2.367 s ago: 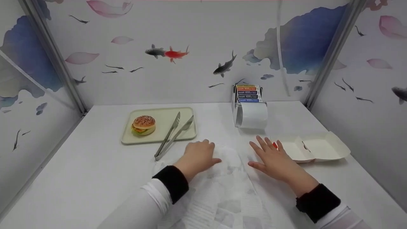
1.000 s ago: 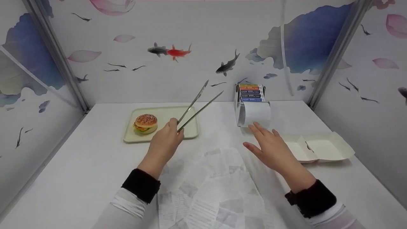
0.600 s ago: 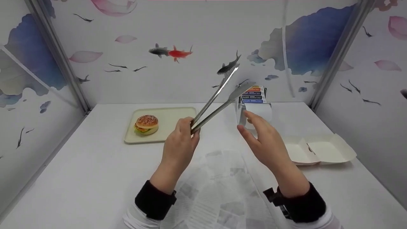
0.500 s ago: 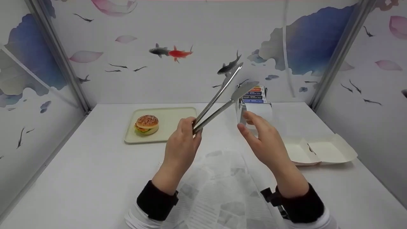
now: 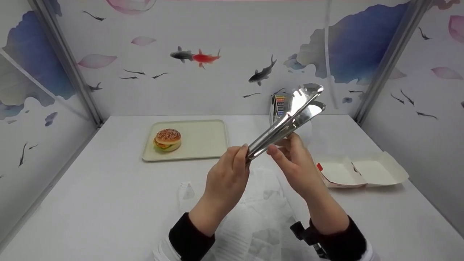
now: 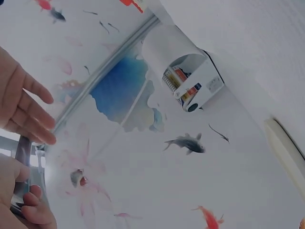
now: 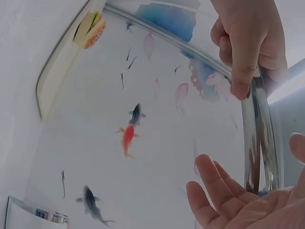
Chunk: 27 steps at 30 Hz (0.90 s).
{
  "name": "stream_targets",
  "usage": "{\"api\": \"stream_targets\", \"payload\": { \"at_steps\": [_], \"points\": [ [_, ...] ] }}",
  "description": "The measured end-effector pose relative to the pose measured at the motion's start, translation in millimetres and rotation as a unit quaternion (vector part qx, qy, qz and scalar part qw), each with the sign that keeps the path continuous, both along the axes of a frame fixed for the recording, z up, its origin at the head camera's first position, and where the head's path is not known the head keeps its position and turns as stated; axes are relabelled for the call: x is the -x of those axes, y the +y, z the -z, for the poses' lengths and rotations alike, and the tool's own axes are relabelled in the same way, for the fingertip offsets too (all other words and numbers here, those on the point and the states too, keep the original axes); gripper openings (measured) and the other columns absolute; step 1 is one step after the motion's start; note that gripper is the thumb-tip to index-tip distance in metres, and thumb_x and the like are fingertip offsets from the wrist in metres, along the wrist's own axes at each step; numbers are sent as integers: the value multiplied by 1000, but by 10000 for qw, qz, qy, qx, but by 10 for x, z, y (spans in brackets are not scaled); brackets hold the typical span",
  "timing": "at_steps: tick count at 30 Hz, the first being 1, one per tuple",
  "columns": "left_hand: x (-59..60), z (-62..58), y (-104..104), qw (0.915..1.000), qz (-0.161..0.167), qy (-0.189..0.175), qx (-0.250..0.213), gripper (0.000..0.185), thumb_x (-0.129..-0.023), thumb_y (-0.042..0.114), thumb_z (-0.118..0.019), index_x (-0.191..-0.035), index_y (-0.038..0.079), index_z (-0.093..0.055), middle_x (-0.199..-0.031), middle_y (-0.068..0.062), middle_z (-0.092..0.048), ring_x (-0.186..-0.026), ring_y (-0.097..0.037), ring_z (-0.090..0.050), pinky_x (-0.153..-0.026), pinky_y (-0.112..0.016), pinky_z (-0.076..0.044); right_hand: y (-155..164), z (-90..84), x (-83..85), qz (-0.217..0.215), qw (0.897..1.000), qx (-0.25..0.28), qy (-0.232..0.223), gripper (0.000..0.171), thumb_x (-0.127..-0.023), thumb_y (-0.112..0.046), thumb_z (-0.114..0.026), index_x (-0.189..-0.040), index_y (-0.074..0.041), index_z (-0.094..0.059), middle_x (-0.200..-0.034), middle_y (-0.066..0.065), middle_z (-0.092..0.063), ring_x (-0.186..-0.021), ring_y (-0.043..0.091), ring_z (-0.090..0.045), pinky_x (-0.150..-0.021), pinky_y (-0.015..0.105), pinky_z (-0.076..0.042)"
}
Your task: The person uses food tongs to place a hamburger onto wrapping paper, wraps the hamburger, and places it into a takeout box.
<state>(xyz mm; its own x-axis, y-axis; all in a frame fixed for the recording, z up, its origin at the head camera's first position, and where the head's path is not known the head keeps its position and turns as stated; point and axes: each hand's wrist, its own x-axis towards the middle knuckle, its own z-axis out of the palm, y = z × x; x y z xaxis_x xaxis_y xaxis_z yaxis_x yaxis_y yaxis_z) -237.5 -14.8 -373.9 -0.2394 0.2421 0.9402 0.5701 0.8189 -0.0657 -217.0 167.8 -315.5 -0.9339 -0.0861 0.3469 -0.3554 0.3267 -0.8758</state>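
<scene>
Metal tongs (image 5: pixel 277 130) are raised over the table in the head view, their two arms close together and pointing up to the right. My left hand (image 5: pixel 226 177) grips them at their lower end. Beside their middle is my right hand (image 5: pixel 295 166), thumb apart from the fingers and some fingertips hidden behind the tongs. In the right wrist view, the right hand (image 7: pixel 248 205) has its palm turned up and fingers loosely extended by the tongs (image 7: pixel 259 138); whether it touches them I cannot tell. A sesame-topped burger (image 5: pixel 168 140) sits on a pale tray (image 5: pixel 206 139).
An opened cardboard food box (image 5: pixel 380 170) lies at the right. Printed wrapping paper (image 5: pixel 266 235) is spread beneath my forearms. A white holder with small coloured boxes (image 5: pixel 278 105) stands at the back, partly behind the tongs. Printed walls enclose the table.
My left hand took the tongs from the tray's edge, lifted them and carried them right. Their arms have come closer together. The right hand has drawn in beside them, its fingers less spread.
</scene>
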Motion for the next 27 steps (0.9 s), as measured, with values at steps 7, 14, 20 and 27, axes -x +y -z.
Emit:
{"api": "stream_targets", "payload": {
  "at_steps": [7, 14, 20, 27],
  "points": [
    [-34, 24, 44, 9992, 286, 223, 174, 52, -82, 1, -86, -126, 8, -60, -108, -6, -62, -79, -14, -62, -56, -21, -53, -55, 12, 11, -250, 9887, 1463, -191, 33, -107, -9, -54, -135, -2, -38, -102, -1, -76, -93, 9, -73, -94, 29, -52],
    [-44, 35, 73, 9988, 429, 78, 230, 53, -80, -2, -86, -125, 10, -60, -110, -5, -61, -77, -11, -59, -56, -19, -51, -110, 60, 33, -290, 9766, 2102, -337, 26, -104, -7, -55, -125, 1, -41, -86, -7, -71, -82, 7, -69, -85, 26, -57],
    [-13, 10, 22, 9967, 543, -61, 600, 56, -84, 12, -89, -131, 10, -58, -114, -4, -64, -85, -13, -67, -60, -19, -55, -92, 65, 68, -131, 9743, 2236, -246, 27, -104, -5, -56, -125, -2, -40, -88, -6, -68, -80, 7, -66, -83, 25, -57],
    [44, -62, -318, 9762, 1045, -1276, 1410, 71, -84, 30, -90, -142, 12, -54, -125, -4, -66, -102, -19, -70, -81, -30, -60, 31, 76, 140, 172, 9790, 2030, -100, 27, -106, -7, -58, -125, -8, -39, -91, -6, -70, -83, 9, -69, -85, 25, -57]
  ]
}}
